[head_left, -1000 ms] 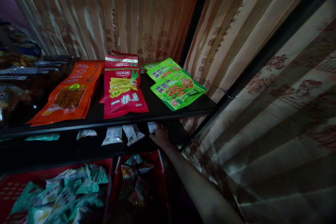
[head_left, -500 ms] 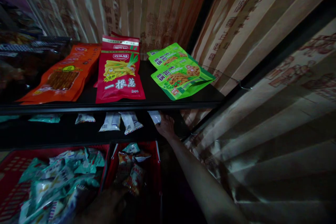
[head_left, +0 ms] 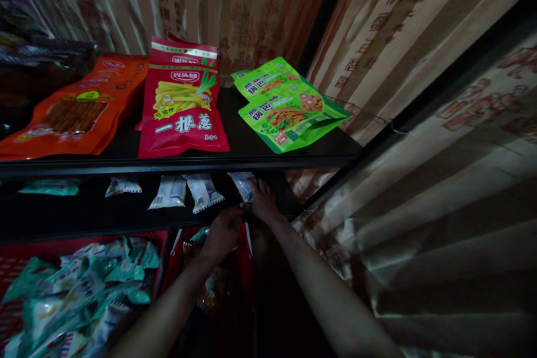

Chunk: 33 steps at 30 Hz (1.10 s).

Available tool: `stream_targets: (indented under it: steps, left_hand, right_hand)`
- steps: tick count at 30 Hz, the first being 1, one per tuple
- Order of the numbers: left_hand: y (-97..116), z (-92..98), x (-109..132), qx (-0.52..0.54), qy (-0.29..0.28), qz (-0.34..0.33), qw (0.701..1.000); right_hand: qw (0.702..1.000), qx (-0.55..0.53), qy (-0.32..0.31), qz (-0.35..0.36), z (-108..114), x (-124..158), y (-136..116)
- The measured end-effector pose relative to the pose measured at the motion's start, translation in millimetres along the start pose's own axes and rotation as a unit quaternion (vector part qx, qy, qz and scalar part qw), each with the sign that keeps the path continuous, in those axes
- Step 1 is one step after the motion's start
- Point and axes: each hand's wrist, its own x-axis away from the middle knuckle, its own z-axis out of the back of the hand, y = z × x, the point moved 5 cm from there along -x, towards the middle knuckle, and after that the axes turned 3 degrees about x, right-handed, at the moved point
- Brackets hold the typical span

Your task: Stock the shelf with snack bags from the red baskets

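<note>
My right hand (head_left: 263, 200) is on the lower shelf, its fingers closed at the right side of a small white-and-blue snack packet (head_left: 241, 185). My left hand (head_left: 224, 232) is raised over the narrow red basket, fingers curled together by the packet's near end. Dim light hides what those fingers hold, if anything. Left of this packet lie two similar white packets (head_left: 169, 192) (head_left: 203, 191) and a smaller white packet (head_left: 123, 185). Beneath my left forearm, the narrow red basket (head_left: 250, 246) contains brown-and-red packets (head_left: 215, 291), partly covered.
On the upper shelf (head_left: 251, 163) lie orange bags (head_left: 75, 114), red bags (head_left: 182, 112) and green pouches (head_left: 289, 106). A wide red basket (head_left: 161, 243) of teal packets (head_left: 84, 296) stands lower left. A dark post (head_left: 377, 137) and pleated curtain (head_left: 440, 196) border the right.
My left hand has risen from the baskets to the shelf packet beside my right hand. My right hand stays at that packet, more of which now shows. The view has shifted slightly.
</note>
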Motion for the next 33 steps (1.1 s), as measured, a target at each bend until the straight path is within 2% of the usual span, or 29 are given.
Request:
stream_targets:
  steps: [3,6,8,10,11,12,15,17,19,21,23,26,29,33]
  left_hand:
    - [-1,-11.9,-14,0.083,0.048,0.025,0.995]
    - [-6,-22.2,-22,0.168,0.044,0.082,0.981]
    - [-10,-25.0,-26,0.217,0.036,0.123,0.968]
    - [-14,-23.2,-32,0.240,0.039,0.152,0.958]
    - [-15,-21.4,-34,0.249,0.042,0.160,0.954]
    - [-15,-19.5,-36,0.257,0.045,0.167,0.951]
    - [-11,-15.5,-42,0.289,0.054,0.179,0.939]
    - [-7,-15.5,-44,0.313,0.052,0.169,0.933]
    - [-6,-17.9,-46,0.333,0.038,0.148,0.931]
    - [-8,-21.6,-47,0.342,0.023,0.129,0.931]
    - [-13,-25.0,-48,0.344,0.016,0.115,0.932]
    - [-18,-27.8,-49,0.338,0.025,0.088,0.937]
    - [-17,-28.1,-51,0.319,0.039,0.055,0.945]
    - [-11,-26.6,-53,0.299,0.042,0.019,0.953]
  right_hand:
    - [1.000,-0.005,0.028,0.002,1,-4,-3]
    - [0.997,-0.056,0.060,0.001,2,-7,-3]
    - [0.987,-0.135,0.085,-0.002,5,-11,1]
    - [0.958,-0.263,0.105,-0.038,10,-16,9]
    - [0.929,-0.347,0.108,-0.071,13,-18,14]
    - [0.887,-0.437,0.103,-0.110,15,-21,19]
    - [0.719,-0.658,0.036,-0.221,16,-23,23]
    - [0.623,-0.735,-0.025,-0.268,16,-20,20]
    - [0.562,-0.773,-0.066,-0.286,16,-16,16]
    - [0.530,-0.794,-0.090,-0.283,13,-11,13]
    - [0.515,-0.804,-0.111,-0.276,9,-8,10]
    - [0.517,-0.801,-0.134,-0.270,5,-4,6]
    - [0.536,-0.799,-0.118,-0.244,7,-5,2]
    - [0.575,-0.781,-0.055,-0.237,8,-10,-2]
